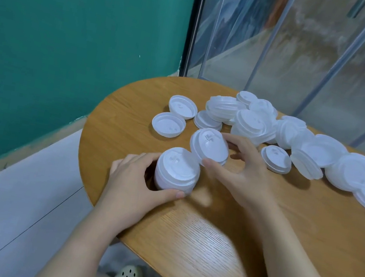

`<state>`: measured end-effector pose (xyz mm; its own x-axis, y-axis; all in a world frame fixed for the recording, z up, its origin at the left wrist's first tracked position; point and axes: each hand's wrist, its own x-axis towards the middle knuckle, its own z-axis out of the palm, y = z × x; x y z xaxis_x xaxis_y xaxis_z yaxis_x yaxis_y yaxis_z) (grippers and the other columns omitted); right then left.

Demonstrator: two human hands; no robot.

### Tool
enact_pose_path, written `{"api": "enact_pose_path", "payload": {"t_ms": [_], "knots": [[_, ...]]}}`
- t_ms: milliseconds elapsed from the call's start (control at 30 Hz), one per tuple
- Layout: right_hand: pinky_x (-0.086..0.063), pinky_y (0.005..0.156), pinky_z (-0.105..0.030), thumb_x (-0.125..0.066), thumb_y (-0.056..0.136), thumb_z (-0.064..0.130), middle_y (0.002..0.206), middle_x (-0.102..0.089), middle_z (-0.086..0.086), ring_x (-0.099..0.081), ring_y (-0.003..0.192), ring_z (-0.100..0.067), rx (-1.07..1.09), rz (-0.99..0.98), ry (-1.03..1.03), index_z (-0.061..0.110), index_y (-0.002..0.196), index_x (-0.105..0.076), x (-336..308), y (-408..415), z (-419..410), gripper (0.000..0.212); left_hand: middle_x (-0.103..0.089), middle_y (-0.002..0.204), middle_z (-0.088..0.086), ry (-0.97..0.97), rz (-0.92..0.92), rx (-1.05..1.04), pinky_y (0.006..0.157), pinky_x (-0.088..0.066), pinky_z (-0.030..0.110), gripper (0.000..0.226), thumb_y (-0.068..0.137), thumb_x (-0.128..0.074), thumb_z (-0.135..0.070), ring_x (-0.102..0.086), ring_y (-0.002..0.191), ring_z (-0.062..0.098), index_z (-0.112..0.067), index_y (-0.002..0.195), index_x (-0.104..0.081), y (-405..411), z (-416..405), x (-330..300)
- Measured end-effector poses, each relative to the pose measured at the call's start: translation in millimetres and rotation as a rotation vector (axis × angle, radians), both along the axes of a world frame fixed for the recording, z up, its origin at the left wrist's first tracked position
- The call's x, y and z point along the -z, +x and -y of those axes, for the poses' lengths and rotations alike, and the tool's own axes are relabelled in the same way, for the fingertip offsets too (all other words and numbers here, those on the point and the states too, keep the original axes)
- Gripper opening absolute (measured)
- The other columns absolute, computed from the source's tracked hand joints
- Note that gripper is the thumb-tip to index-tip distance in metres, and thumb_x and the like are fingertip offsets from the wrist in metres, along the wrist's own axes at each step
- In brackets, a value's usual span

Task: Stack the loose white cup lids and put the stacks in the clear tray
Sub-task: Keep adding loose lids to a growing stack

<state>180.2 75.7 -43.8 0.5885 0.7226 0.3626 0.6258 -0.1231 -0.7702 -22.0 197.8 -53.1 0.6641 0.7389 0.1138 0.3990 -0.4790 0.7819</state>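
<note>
I'm seeing left hand [135, 179] gripping stack [177, 170] sides, right hand [241, 170] pinching tilted lid [209, 146] by rim; probably light, thin, slippery plastic

Bare table [221, 230] lies open in front of both forearms; a heap of lids [320, 150] blocks the far right edge; three loose lids [168, 125] crowd the far left; wall [73, 33] and glass [290, 47] close off beyond.
</note>
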Motion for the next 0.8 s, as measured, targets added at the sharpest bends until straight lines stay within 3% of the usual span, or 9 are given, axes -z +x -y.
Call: {"api": "enact_pose_path", "payload": {"t_ms": [100, 300, 533, 667, 800], "knots": [[-0.044, 0.101, -0.024, -0.089, 0.078, 0.037, 0.124, -0.065, 0.017, -0.058, 0.123, -0.009, -0.12, 0.034, -0.018, 0.029, 0.127, -0.065, -3, -13, -4, 0.056, -0.052, 0.103, -0.035, -0.001, 0.004, 0.009, 0.104, -0.03, 0.031, 0.065, 0.066, -0.089, -0.057, -0.016, 0.102, -0.043, -0.052, 0.122, -0.057, -1, 0, 0], [-0.038, 0.101, -0.013, -0.08, 0.076, 0.054, 0.126, -0.065, 0.017, -0.058, 0.125, -0.009, -0.22, 0.094, -0.088, 0.026, 0.129, -0.065, 3, -19, -7, 0.062, -0.057, 0.108, -0.035, 0.045, -0.005, 0.023, 0.102, -0.025, 0.025, 0.064, 0.064, -0.085, -0.062, -0.027, 0.11, -0.032, -0.05, 0.122, -0.06, 1, -4, 7], [-0.042, 0.103, -0.019, -0.081, 0.078, 0.05, 0.125, -0.063, 0.019, -0.057, 0.125, -0.007, -0.255, 0.099, -0.122, 0.027, 0.128, -0.063, 9, -29, -11, 0.058, -0.056, 0.11, -0.035, 0.062, 0.001, 0.015, 0.105, -0.029, 0.029, 0.066, 0.066, -0.086, -0.063, -0.021, 0.108, -0.036, -0.049, 0.125, -0.06, 1, -6, 12], [-0.046, 0.106, -0.03, -0.077, 0.082, 0.051, 0.126, -0.065, 0.018, -0.059, 0.125, -0.012, -0.255, 0.069, -0.107, 0.027, 0.13, -0.061, 10, -32, -13, 0.056, -0.06, 0.112, -0.032, 0.098, 0.011, 0.025, 0.105, -0.025, 0.027, 0.064, 0.065, -0.082, -0.068, -0.037, 0.108, -0.017, -0.05, 0.122, -0.059, 2, -8, 15], [-0.043, 0.102, -0.018, -0.078, 0.083, 0.047, 0.125, -0.065, 0.018, -0.059, 0.124, -0.008, -0.215, 0.081, -0.057, 0.023, 0.132, -0.063, 11, -37, -14, 0.056, -0.061, 0.112, -0.031, 0.112, 0.011, 0.03, 0.101, -0.021, 0.023, 0.065, 0.064, -0.08, -0.071, -0.04, 0.112, -0.009, -0.05, 0.122, -0.06, 3, -9, 15]]}}
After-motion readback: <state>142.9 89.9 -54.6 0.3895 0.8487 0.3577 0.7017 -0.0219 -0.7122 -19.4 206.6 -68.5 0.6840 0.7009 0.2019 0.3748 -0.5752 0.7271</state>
